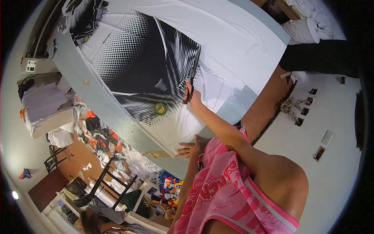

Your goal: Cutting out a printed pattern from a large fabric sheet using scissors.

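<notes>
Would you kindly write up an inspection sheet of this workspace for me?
Surface: pale table, mostly covered by white fabric.
Job's things: black-and-white printed fabric, spread out; scissors along its edge.
Clutter: fabric scraps heaped on the floor.
Hands: right hand grips the scissors; left hand open at the table's near edge.
Cables: pale tangle by the wall; cable or cord, unclear.
Surroundings: another person; wall socket.

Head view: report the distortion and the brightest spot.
Head view: fisheye bending toward the rim, black corners; head view: a small light burns out to white at lower left; head view: the scissors show dark against dark-printed fabric.
</notes>
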Tool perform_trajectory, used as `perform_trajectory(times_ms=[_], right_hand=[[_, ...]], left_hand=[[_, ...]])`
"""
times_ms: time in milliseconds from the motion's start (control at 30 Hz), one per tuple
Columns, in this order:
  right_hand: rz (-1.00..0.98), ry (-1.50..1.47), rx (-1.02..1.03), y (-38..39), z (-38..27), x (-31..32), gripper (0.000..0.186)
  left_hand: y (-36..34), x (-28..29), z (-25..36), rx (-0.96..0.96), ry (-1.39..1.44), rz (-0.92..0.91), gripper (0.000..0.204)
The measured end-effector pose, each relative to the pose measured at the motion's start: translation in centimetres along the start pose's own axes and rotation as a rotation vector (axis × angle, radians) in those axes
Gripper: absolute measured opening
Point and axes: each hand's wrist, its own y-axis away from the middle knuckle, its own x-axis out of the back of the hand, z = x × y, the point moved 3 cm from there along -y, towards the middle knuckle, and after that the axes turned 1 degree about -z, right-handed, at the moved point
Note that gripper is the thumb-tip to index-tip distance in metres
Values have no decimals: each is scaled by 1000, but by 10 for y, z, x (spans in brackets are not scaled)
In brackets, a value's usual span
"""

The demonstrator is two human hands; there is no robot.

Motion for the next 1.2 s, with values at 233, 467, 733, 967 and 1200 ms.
perform_trajectory(times_ms=[233,467,733,967,1200], right_hand=[[-24,-44,4,-9,0,-8,56],[-58,28,-25,-4,-12,14,56],[-191,387,-166,14,-71,96,57],[-343,541,-303,-5,-157,122,56],[-423,709,-334,-34,-221,114,57]], left_hand=[[-6,-3,-4,-21,-12,23,132],[-3,3,-2,-11,31,1,132],[-2,2,-4,3,51,-6,131],[-10,-5,-15,-21,44,55,130],[-16,-9,-22,21,-79,124,127]])
